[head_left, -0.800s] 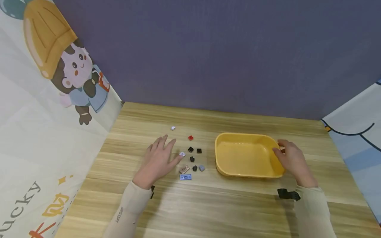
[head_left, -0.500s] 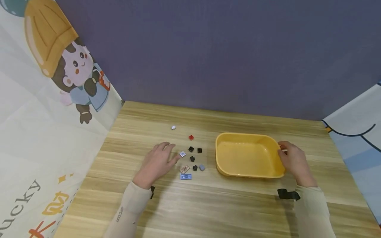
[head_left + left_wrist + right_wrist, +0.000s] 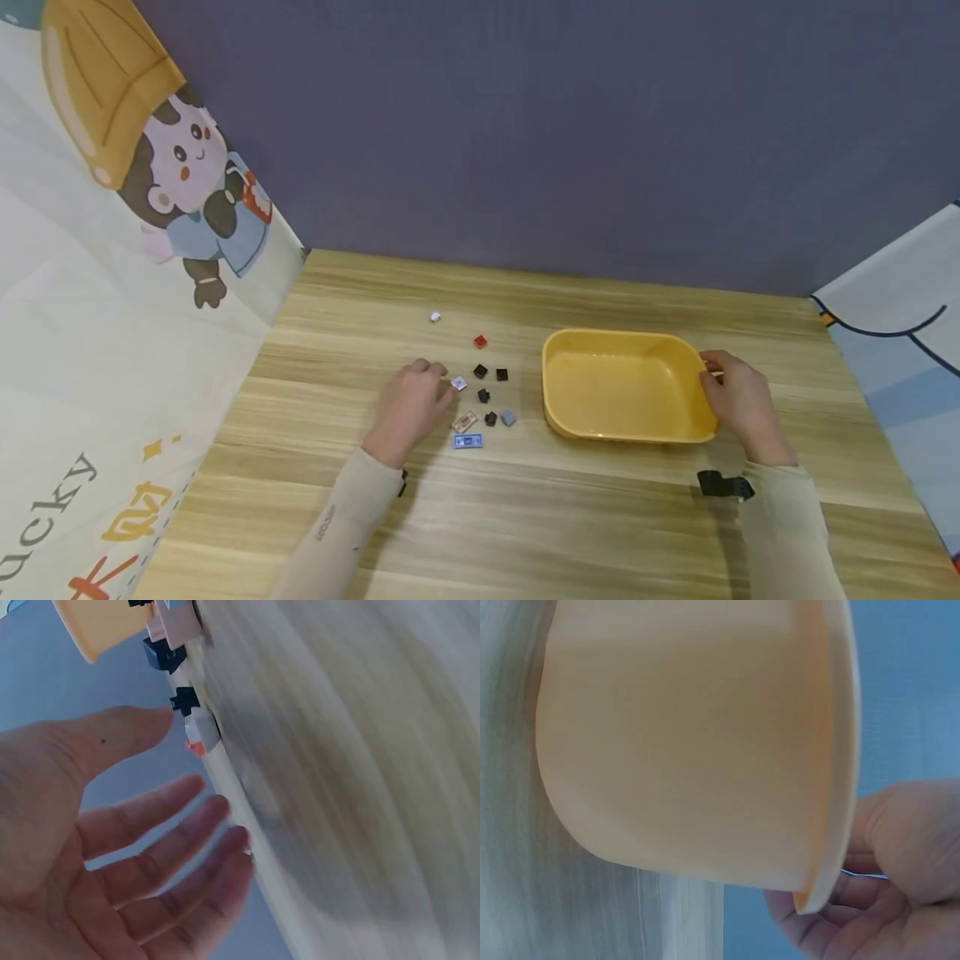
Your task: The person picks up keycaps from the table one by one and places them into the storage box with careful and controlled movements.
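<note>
My left hand (image 3: 411,407) hovers low over the table beside a small white square tile (image 3: 459,383), at the left of a group of toy brick pieces. In the left wrist view its fingers (image 3: 161,855) bend loosely, apart from the thumb, with nothing between them. My right hand (image 3: 738,408) grips the right end of an empty yellow plastic basin (image 3: 622,437) by the rim, thumb over the edge and fingers outside. The right wrist view shows the basin's outer wall (image 3: 682,750) with that hand (image 3: 900,862) at its rim.
Near the tile lie a red piece (image 3: 480,342), several black pieces (image 3: 483,396), a grey-blue piece (image 3: 508,417), a beige printed tile (image 3: 465,422) and a blue printed tile (image 3: 468,441). A white piece (image 3: 435,317) sits farther back. A dark panel (image 3: 525,142) rises behind the wooden table (image 3: 570,533).
My left hand has shifted a little to the right, its fingers drawing in from a wider spread beside the white tile. The right hand stays at the basin's rim; the pieces look unmoved.
</note>
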A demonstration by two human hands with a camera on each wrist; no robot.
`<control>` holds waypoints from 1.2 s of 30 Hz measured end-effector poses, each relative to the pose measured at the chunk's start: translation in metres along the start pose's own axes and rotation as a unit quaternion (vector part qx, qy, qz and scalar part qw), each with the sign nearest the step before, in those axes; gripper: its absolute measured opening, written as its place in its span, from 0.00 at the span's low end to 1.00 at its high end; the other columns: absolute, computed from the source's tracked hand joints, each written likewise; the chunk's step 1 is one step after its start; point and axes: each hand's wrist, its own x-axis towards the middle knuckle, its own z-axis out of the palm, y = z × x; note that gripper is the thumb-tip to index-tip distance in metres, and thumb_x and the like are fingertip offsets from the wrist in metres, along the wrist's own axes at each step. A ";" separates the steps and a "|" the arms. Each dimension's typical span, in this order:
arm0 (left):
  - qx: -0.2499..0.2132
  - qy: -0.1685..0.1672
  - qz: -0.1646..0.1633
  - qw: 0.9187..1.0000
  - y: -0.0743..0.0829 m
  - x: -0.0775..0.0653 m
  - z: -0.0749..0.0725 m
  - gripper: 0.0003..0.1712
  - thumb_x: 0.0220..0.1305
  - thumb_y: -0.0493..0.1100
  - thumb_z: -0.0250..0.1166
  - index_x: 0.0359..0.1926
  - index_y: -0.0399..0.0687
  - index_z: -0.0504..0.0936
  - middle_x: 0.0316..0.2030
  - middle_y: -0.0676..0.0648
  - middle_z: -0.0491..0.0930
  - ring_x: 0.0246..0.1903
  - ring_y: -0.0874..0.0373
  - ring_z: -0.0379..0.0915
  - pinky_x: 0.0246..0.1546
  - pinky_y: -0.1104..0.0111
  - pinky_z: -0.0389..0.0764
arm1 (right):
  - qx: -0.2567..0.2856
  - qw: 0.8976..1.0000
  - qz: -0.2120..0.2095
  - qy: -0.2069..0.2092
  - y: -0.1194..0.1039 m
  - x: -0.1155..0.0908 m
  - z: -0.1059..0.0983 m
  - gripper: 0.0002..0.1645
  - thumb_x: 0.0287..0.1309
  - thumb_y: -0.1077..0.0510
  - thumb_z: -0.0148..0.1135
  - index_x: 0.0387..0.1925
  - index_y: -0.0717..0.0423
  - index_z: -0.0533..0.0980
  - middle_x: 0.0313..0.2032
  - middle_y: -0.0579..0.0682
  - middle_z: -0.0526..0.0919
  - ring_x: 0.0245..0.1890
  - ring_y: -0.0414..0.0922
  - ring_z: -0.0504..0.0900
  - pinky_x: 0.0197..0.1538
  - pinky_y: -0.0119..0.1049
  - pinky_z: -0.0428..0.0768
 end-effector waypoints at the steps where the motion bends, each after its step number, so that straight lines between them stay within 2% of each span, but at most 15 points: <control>1: 0.001 -0.004 -0.003 1.000 0.001 0.001 0.001 0.19 0.65 0.49 0.69 0.48 0.39 0.84 0.45 0.40 0.83 0.41 0.48 0.80 0.42 0.58 0.84 | 0.000 1.000 0.000 -0.001 0.000 0.000 0.000 0.21 0.68 0.66 0.54 0.58 0.78 0.69 0.48 0.77 0.77 0.43 0.69 0.79 0.43 0.62 0.80; 6: 0.006 -0.014 -0.017 1.000 0.005 0.004 0.007 0.14 0.63 0.48 0.71 0.42 0.41 0.85 0.36 0.43 0.81 0.30 0.54 0.75 0.29 0.65 0.81 | -0.002 1.000 -0.008 0.002 -0.001 0.002 0.000 0.21 0.69 0.67 0.54 0.58 0.78 0.69 0.48 0.77 0.78 0.43 0.69 0.80 0.43 0.62 0.80; 16: 0.047 -0.034 -0.037 0.998 0.009 0.010 0.012 0.16 0.62 0.49 0.71 0.44 0.42 0.84 0.38 0.41 0.80 0.29 0.53 0.73 0.29 0.63 0.81 | -0.006 1.000 0.006 -0.007 -0.001 0.001 0.000 0.21 0.69 0.66 0.52 0.58 0.79 0.68 0.49 0.77 0.77 0.44 0.69 0.79 0.44 0.62 0.80; 24: 0.054 -0.024 -0.032 0.998 0.008 0.010 0.014 0.14 0.62 0.48 0.71 0.43 0.43 0.84 0.36 0.42 0.81 0.27 0.55 0.72 0.26 0.65 0.80 | 0.000 1.000 0.000 0.001 -0.003 -0.001 0.000 0.21 0.69 0.66 0.52 0.58 0.78 0.69 0.48 0.76 0.78 0.44 0.68 0.80 0.43 0.61 0.80; 27: 0.040 -0.010 -0.023 0.999 0.009 0.009 0.012 0.11 0.62 0.45 0.71 0.40 0.42 0.85 0.30 0.46 0.80 0.23 0.58 0.70 0.23 0.69 0.77 | 0.001 1.000 -0.003 0.004 -0.002 -0.001 0.000 0.21 0.69 0.66 0.52 0.58 0.78 0.69 0.47 0.76 0.78 0.44 0.68 0.80 0.43 0.61 0.80; 30: 0.007 0.012 -0.008 1.000 0.011 0.008 0.007 0.09 0.62 0.44 0.72 0.38 0.42 0.86 0.26 0.49 0.80 0.20 0.62 0.70 0.21 0.73 0.75 | 0.001 1.000 -0.001 0.006 -0.002 -0.001 0.000 0.21 0.69 0.66 0.52 0.58 0.78 0.69 0.47 0.76 0.78 0.44 0.68 0.79 0.44 0.61 0.80; 33: -0.020 0.027 0.008 0.999 0.015 0.008 -0.001 0.09 0.62 0.43 0.72 0.38 0.42 0.86 0.28 0.49 0.82 0.21 0.64 0.71 0.21 0.76 0.74 | -0.002 1.000 0.002 0.005 -0.002 -0.001 0.001 0.21 0.69 0.66 0.52 0.58 0.78 0.69 0.47 0.76 0.78 0.44 0.68 0.79 0.44 0.62 0.80; 36: -0.032 0.028 0.022 0.999 0.022 0.010 -0.012 0.10 0.63 0.44 0.72 0.41 0.43 0.87 0.34 0.47 0.85 0.22 0.65 0.72 0.22 0.77 0.74 | -0.003 1.000 0.003 0.003 0.000 -0.001 0.001 0.21 0.69 0.66 0.52 0.58 0.78 0.69 0.48 0.76 0.77 0.44 0.68 0.79 0.44 0.62 0.80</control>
